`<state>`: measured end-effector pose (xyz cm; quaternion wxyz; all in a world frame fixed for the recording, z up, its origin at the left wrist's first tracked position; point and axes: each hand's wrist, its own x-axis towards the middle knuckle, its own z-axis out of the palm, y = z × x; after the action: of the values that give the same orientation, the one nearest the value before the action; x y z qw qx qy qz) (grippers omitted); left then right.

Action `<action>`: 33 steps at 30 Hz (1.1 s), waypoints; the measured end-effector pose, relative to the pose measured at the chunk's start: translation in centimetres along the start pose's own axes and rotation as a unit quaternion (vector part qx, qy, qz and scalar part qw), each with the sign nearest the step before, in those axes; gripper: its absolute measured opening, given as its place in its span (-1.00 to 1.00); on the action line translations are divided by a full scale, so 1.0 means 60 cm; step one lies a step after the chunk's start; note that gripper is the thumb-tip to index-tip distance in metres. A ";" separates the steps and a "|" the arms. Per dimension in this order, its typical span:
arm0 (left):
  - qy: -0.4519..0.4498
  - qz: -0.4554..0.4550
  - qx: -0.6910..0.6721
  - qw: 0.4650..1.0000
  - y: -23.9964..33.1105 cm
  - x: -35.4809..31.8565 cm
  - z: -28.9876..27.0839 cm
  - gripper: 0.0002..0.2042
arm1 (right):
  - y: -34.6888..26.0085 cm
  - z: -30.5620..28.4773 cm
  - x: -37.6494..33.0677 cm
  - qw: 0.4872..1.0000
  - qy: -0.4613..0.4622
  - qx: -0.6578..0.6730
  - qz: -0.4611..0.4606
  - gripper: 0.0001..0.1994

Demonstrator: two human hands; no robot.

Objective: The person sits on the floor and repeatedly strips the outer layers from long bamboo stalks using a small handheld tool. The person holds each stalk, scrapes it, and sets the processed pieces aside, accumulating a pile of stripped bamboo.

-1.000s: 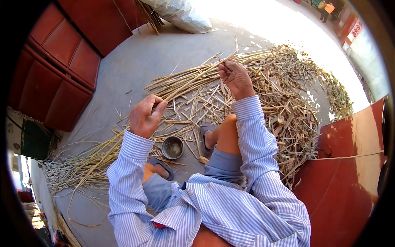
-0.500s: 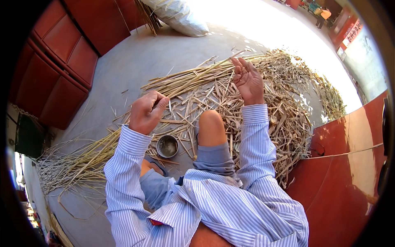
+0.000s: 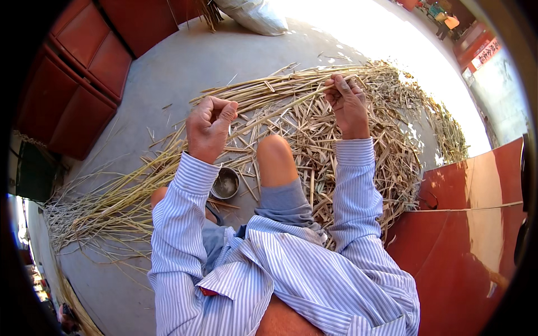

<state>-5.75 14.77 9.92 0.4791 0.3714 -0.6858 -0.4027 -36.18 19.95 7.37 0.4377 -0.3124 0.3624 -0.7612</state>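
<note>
My right hand (image 3: 346,103) pinches a long, pale dry stalk (image 3: 291,105) between thumb and fingertips. The stalk slants down to the left, and its lower end passes close to my left wrist. My left hand (image 3: 212,126) is curled, thumb against fingers; what it holds, if anything, is too small to make out. Beyond both hands lies a bundle of straight, peeled-looking stalks (image 3: 252,92). Under my right hand and forearm spreads a heap of dry husk strips (image 3: 386,151). Longer stalks with thin branching tops (image 3: 106,210) stretch out left of my left sleeve.
A small metal bowl (image 3: 226,183) stands on the grey floor (image 3: 162,73) by my left forearm, partly covered by the sleeve. Red panelled furniture (image 3: 78,84) is at the left, a glossy red surface (image 3: 465,224) at the right. A white sack (image 3: 258,17) lies at the back.
My right hand has gone from loosely spread fingers to a pinch on the stalk. My left hand has moved up and to the right, its sleeve now covering part of the bowl.
</note>
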 end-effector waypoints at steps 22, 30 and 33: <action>-0.159 0.302 0.330 0.880 -0.068 0.009 0.094 -0.63 | -0.010 -0.043 -0.054 0.996 0.021 -0.086 -0.019 -0.84; -0.204 0.135 0.112 0.963 -0.066 -0.017 0.119 -0.92 | -0.025 -0.073 -0.058 0.998 0.052 -0.022 0.013 -0.79; -0.177 0.171 0.156 0.957 -0.078 -0.030 0.126 -0.89 | -0.015 -0.086 -0.065 0.995 0.086 -0.054 0.022 -0.81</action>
<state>-11.90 15.99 3.37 0.3484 0.2413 -0.8670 -0.2621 -39.02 25.17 4.68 0.4038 -0.2615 0.4461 -0.7547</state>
